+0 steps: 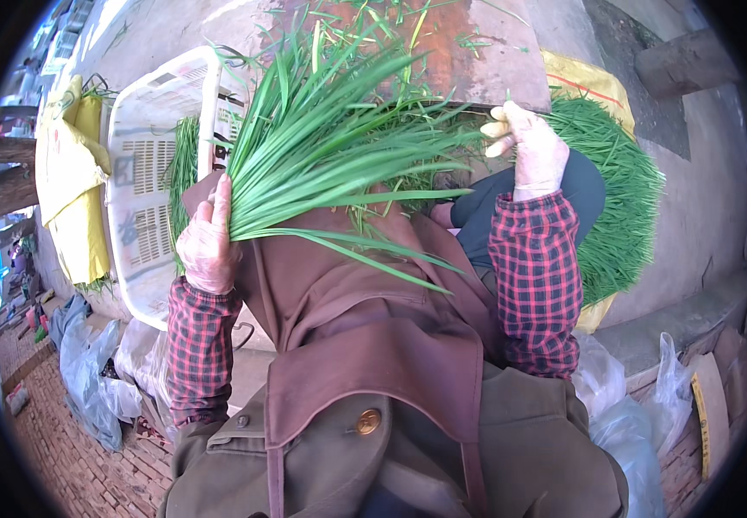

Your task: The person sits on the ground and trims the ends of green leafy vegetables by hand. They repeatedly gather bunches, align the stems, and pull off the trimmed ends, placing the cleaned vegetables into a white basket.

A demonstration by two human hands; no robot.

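Note:
My left hand (205,256) grips a bunch of long green leaves, apparently garlic chives (321,155), by their gathered ends. The blades fan out to the right over a brown apron (347,252) on my lap. Apart from the bunch, on the right, my right hand (538,152) is raised with its fingers bent. Pale coverings show on some of its fingertips. A tiny green bit shows at the tip of one finger; whether it is pinched there is unclear.
Left stands a white plastic basket (208,110) holding more greens (185,168), beside a yellow sack (75,194). A board (503,58) with leaf scraps lies ahead. At right, a large heap of greens (619,201) rests on another yellow sack (596,81). Plastic bags (92,375) lie behind.

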